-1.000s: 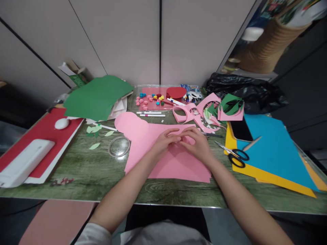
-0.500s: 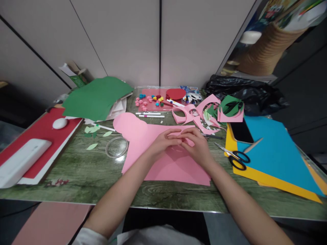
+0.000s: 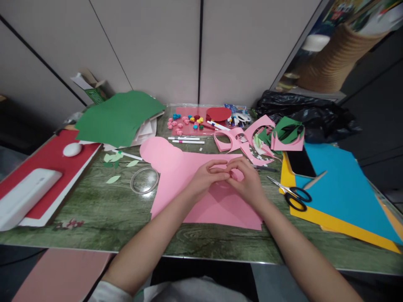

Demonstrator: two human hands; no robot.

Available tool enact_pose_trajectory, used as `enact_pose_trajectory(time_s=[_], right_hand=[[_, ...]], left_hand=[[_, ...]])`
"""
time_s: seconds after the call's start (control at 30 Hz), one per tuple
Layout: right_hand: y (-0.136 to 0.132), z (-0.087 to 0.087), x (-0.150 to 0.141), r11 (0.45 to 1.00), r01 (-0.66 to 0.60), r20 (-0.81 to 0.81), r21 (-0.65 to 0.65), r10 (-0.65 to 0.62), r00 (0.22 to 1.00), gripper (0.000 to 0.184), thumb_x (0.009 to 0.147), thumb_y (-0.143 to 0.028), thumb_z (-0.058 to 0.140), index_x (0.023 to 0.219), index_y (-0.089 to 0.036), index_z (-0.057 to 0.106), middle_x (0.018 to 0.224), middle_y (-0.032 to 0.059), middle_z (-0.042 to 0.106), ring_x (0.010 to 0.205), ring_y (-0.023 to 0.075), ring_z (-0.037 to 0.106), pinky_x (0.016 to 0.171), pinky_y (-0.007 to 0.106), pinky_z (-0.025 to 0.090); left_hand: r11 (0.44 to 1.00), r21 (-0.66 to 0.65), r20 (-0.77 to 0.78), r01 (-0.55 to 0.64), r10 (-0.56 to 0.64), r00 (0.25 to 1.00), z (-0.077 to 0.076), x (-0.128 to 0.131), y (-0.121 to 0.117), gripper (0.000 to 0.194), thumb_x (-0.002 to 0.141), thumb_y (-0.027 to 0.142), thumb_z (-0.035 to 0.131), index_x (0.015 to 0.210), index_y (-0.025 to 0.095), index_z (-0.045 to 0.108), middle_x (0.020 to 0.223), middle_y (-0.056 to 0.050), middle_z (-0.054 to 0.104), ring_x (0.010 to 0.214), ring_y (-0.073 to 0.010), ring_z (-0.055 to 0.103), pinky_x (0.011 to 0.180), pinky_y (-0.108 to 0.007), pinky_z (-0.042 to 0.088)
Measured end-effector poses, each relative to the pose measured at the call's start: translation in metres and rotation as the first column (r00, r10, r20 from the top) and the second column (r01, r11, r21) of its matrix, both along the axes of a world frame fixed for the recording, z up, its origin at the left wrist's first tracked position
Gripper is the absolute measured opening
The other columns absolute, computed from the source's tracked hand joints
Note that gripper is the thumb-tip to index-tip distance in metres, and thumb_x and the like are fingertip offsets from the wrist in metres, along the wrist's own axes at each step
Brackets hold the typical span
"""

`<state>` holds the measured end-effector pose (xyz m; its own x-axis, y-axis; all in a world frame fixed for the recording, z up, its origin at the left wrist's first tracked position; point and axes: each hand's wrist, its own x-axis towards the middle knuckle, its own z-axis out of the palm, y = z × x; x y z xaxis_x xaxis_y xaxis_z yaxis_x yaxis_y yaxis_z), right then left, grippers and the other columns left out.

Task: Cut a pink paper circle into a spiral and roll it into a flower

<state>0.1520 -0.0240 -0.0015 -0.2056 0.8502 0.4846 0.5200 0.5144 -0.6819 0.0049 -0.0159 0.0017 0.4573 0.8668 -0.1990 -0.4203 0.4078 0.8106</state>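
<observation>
My left hand (image 3: pixel 206 178) and my right hand (image 3: pixel 247 180) meet above a large pink paper sheet (image 3: pixel 195 212). Both are closed, fingers bent and fingertips pinched together; whatever lies between them is too small and too hidden to make out. Their shadow falls on the sheet. At the sheet's upper left corner, overlapping it, lie round pink paper cutouts (image 3: pixel 160 153). A roll of clear tape (image 3: pixel 144 180) rests just left of the sheet. To the right of my right hand are black-handled scissors (image 3: pixel 297 197), blades slightly apart.
Pink paper offcuts (image 3: pixel 231 140) and small colored pieces (image 3: pixel 179 126) lie behind my hands, near white markers (image 3: pixel 188 141). Blue paper (image 3: pixel 343 188) with a phone (image 3: pixel 300 162) is on the right. Green paper (image 3: pixel 119 117), leaf cutouts (image 3: pixel 113 179) and a white mouse (image 3: pixel 72 149) are left.
My hands stay together over the pink sheet, with the fingers of my right hand slightly more curled. The whole view has shifted a little.
</observation>
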Motion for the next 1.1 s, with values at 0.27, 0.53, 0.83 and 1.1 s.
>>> enact_pose_trajectory(time_s=[0.27, 0.53, 0.83, 1.1], right_hand=[[0.001, -0.003, 0.004, 0.999, -0.051, 0.054, -0.012, 0.052, 0.997, 0.022, 0.077, -0.016, 0.06, 0.096, -0.026, 0.064, 0.093, 0.0043, 0.054, 0.091, 0.0201, 0.053, 0.08, 0.036, 0.044], [0.005, -0.011, 0.005, 0.991, -0.134, 0.128, -0.014, 0.135, 0.983, 0.023, 0.081, -0.015, 0.056, 0.099, -0.028, 0.064, 0.096, 0.0052, 0.054, 0.095, 0.0207, 0.052, 0.081, 0.039, 0.044], [0.004, -0.006, 0.005, 1.0, 0.001, 0.008, 0.001, -0.001, 1.0, 0.013, 0.074, -0.016, 0.063, 0.083, -0.024, 0.066, 0.09, 0.0032, 0.055, 0.089, 0.0194, 0.054, 0.08, 0.036, 0.044], [0.002, -0.002, 0.002, 1.0, 0.013, -0.009, -0.023, -0.013, 1.0, 0.013, 0.069, -0.011, 0.065, 0.074, -0.022, 0.061, 0.087, 0.0027, 0.054, 0.088, 0.0191, 0.054, 0.079, 0.034, 0.043]], left_hand=[[0.998, 0.013, -0.102, -0.063, 0.064, 0.993, 0.002, -0.006, 0.004, 0.04, 0.062, 0.013, 0.069, 0.1, 0.015, 0.055, 0.071, -0.002, 0.067, 0.071, -0.0154, 0.063, 0.071, -0.031, 0.046], [0.998, 0.064, -0.243, -0.019, 0.034, 0.969, 0.005, -0.006, 0.006, 0.036, 0.061, 0.009, 0.064, 0.096, 0.013, 0.057, 0.068, -0.003, 0.065, 0.065, -0.0158, 0.062, 0.061, -0.029, 0.048], [1.0, 0.021, -0.043, -0.004, 0.005, 0.999, -0.006, -0.003, 0.005, 0.038, 0.062, 0.017, 0.071, 0.098, 0.014, 0.058, 0.087, -0.009, 0.067, 0.076, -0.0183, 0.063, 0.067, -0.034, 0.049], [1.0, -0.012, 0.022, 0.007, -0.007, 1.0, -0.008, 0.0, 0.002, 0.038, 0.062, 0.017, 0.072, 0.098, 0.015, 0.06, 0.083, -0.007, 0.068, 0.078, -0.0172, 0.063, 0.072, -0.032, 0.046]])
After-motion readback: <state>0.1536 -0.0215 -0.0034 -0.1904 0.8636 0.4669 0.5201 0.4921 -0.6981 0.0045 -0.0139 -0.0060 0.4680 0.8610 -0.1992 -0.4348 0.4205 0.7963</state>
